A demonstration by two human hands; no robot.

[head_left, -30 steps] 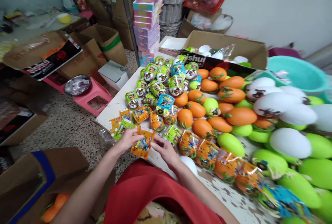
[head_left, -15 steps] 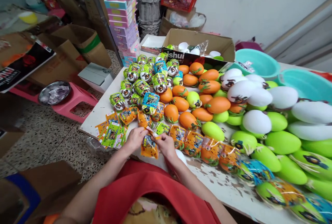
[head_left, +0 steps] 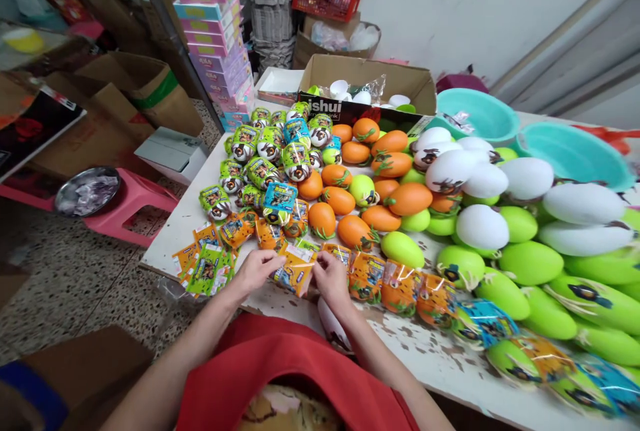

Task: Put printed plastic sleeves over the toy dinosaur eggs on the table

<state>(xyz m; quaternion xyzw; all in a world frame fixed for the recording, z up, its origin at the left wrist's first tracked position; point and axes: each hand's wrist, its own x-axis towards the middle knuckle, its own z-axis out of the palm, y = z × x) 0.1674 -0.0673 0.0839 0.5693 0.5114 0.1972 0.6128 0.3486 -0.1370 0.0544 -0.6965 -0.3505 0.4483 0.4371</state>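
Between my two hands is an orange printed plastic wrapper (head_left: 296, 270), spread flat above the table's near edge. My left hand (head_left: 257, 272) pinches its left edge between thumb and fingers. At the right edge, my right hand (head_left: 331, 279) pinches it too. A white egg (head_left: 331, 323) lies just below my right hand, partly hidden by the forearm. To the left of my left hand is a pile of flat green and orange wrappers (head_left: 207, 264). Several wrapped orange eggs (head_left: 367, 276) stand in a row to the right of my right hand.
Wrapped green-and-white eggs (head_left: 260, 171) are heaped at the back left of the table (head_left: 170, 234). Bare orange eggs (head_left: 410, 199), green eggs (head_left: 531, 262) and white eggs (head_left: 482, 231) cover the right. Behind them stand a cardboard box (head_left: 370, 81) and turquoise basins (head_left: 477, 114).
The wrapper, bunched at its top half a second ago, is now stretched out flat between my hands. My hands have moved slightly apart. The whole view has shifted a little.
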